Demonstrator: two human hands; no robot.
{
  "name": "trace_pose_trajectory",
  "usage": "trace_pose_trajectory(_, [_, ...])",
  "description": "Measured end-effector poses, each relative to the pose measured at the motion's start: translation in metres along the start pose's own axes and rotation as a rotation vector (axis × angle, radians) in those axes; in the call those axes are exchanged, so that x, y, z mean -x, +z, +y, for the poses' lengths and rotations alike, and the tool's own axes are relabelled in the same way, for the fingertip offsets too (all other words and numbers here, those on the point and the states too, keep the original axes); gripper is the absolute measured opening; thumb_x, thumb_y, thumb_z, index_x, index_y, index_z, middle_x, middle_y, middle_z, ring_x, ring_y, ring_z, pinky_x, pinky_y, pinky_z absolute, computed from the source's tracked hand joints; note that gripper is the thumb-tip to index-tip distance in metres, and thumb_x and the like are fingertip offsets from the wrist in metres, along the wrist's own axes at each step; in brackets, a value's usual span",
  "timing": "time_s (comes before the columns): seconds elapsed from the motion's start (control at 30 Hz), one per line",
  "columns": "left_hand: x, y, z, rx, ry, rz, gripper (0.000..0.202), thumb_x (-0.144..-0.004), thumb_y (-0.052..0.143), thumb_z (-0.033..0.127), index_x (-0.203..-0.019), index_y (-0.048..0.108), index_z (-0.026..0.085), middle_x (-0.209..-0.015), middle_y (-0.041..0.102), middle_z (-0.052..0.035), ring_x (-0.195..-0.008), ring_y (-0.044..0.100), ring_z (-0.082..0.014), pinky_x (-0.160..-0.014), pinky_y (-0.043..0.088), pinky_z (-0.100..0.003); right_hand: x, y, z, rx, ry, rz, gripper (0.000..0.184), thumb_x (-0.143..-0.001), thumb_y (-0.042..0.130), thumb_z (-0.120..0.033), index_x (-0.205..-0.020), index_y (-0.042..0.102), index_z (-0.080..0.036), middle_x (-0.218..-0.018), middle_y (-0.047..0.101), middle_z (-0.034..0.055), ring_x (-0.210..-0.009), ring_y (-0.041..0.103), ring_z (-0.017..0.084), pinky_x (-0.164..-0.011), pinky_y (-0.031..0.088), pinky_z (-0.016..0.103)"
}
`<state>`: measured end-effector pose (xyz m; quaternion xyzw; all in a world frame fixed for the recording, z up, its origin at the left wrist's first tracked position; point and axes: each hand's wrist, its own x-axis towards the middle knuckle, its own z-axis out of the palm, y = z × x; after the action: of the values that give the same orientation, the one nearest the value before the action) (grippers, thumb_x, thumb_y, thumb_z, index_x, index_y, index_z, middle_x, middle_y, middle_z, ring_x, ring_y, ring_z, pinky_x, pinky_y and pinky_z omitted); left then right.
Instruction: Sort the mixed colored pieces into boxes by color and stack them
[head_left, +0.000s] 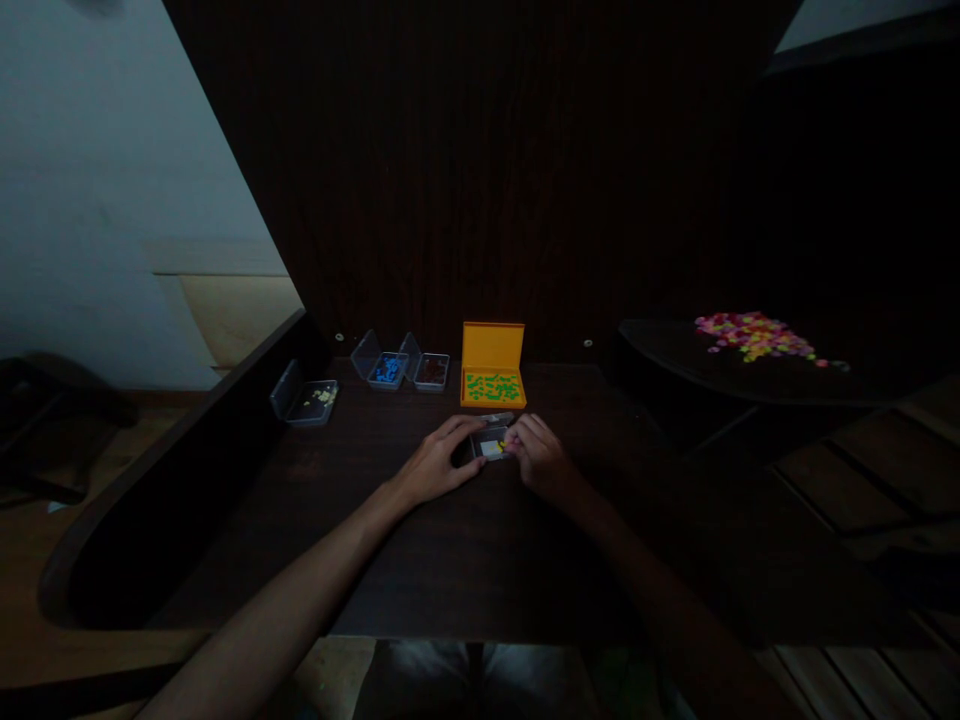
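Note:
A small clear plastic box (480, 434) with its lid raised sits on the dark desk in front of me. Inside it lies a white rectangle (491, 448) with a few small yellow pieces (502, 446) at its right side. My left hand (439, 465) steadies the box from the left, fingers behind and thumb in front. With fingers pinched together, my right hand (538, 452) reaches into the box's right side, its fingertips at the yellow pieces. Exactly what lies between those fingertips is too small to see clearly.
Behind the box stands an open orange case (492, 345) of green pieces. Farther left are open clear boxes with dark red (432, 371), blue (388, 369) and pale yellow pieces (321, 396). Multicoloured pieces (757, 336) lie heaped on a right-hand shelf. A raised side panel (180, 470) borders the desk's left.

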<state>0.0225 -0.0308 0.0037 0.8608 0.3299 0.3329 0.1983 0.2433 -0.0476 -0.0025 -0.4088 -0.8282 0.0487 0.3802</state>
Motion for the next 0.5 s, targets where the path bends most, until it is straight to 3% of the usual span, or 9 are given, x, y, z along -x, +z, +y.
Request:
trace_pose_trajectory(0.3, [-0.0023,0.0025,0.0081,0.098,0.005,-0.046,0.056,-0.084,0.067,0.028,-0.137,0.047,0.024,-0.132,0.057,-0.0095,-0.123,0.055,-0.0220,-0.107,0.046,-0.041,0.0005,0.0094,-0.0028,0.065,0.042,-0.067,0.024,-0.094,0.041,-0.014,-0.080,0.060,-0.019,-0.080,0.059,0.0083,-0.077,0.050,0.022,-0.074,0.043,0.037])
trace_pose_trajectory(0.5, [-0.0020,0.0025,0.0076,0.123,0.013,-0.042,0.056,-0.085,0.066,0.028,-0.137,0.047,0.024,-0.134,0.056,-0.0095,-0.124,0.054,-0.0221,-0.107,0.046,-0.042,0.0039,0.0071,0.0022,0.063,0.045,-0.088,0.034,-0.091,0.037,-0.008,-0.100,0.069,-0.018,-0.091,0.067,0.0104,-0.081,0.055,0.023,-0.078,0.047,0.038])
